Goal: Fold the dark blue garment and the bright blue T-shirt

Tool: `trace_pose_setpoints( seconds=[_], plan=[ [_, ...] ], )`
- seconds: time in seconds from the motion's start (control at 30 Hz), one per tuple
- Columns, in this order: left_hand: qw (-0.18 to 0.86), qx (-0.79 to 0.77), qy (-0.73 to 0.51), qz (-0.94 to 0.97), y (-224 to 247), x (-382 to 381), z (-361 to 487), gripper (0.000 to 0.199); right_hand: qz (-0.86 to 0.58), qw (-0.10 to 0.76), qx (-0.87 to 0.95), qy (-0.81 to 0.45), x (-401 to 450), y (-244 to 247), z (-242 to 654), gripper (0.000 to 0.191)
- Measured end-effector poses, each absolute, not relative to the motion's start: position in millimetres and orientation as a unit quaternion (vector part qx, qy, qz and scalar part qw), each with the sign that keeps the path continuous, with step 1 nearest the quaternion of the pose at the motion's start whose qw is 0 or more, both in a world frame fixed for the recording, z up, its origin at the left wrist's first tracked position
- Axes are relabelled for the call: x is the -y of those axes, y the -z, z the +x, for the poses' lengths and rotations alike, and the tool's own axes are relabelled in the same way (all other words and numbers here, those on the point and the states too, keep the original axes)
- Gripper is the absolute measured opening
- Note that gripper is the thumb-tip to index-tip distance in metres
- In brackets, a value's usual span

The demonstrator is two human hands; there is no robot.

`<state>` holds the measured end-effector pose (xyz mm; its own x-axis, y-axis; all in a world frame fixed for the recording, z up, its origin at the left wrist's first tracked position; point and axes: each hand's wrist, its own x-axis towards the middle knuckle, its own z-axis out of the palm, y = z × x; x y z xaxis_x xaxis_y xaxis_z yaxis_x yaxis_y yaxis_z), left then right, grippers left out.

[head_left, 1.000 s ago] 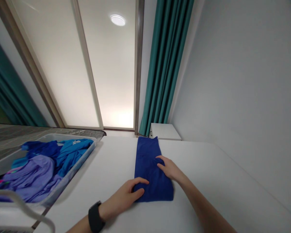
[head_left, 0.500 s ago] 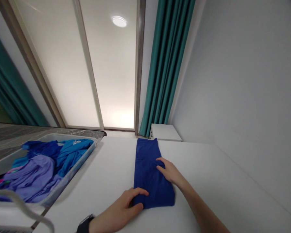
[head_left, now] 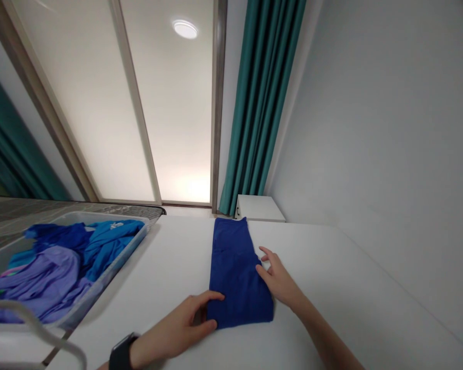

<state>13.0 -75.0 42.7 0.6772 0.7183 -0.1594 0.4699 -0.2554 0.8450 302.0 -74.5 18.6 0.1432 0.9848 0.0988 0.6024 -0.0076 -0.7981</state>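
A dark blue folded garment [head_left: 235,272] lies flat as a long strip on the white table [head_left: 170,257]; its exact kind does not show. At its lower left edge is my left hand [head_left: 189,318], index fingertip resting on the cloth and thumb by the near corner, the two spread apart. My right hand [head_left: 275,275] hovers by the right edge, fingers apart, thumb tip touching or just above the cloth. Neither hand grips the fabric. A black watch [head_left: 122,352] sits on my left wrist.
On the left stands a whitish plastic bin [head_left: 119,262] holding crumpled blue and purple clothes [head_left: 57,277]. A pale curved bar [head_left: 34,324] crosses the lower left corner. Beyond the table's far edge is a small white cabinet [head_left: 260,208]; a grey wall [head_left: 378,154] rises on the right.
My right hand has shifted right, off the middle of the garment to its edge. My left hand has slid left to the garment's lower left edge. The view has shifted slightly.
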Motion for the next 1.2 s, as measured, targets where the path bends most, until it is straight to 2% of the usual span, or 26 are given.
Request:
trace_pose_setpoints(
  seconds=[0.2, 0.4, 0.73, 1.03, 1.2],
  plan=[
    [0.465, -0.4, -0.168, 0.772, -33, 73, 28, 0.043, -0.642, 0.417, 0.58, -0.279, 121, -15, 285, 0.05],
    [0.383, -0.453, -0.175, 0.786, -32, 81, 38, 0.035, -0.617, 0.438, 0.6, -0.26, 129, -11, 276, 0.041],
    [0.344, -0.445, -0.166, 0.81, -32, 91, 39, 0.017, -0.605, 0.359, 0.668, -0.241, 142, -7, 273, 0.037],
    [0.315, -0.429, -0.152, 0.833, -37, 85, 43, 0.018, -0.608, 0.345, 0.682, -0.213, 140, -3, 271, 0.041],
    [0.333, -0.426, -0.135, 0.83, -39, 82, 41, 0.017, -0.594, 0.328, 0.697, -0.232, 138, -10, 275, 0.042]
  ],
)
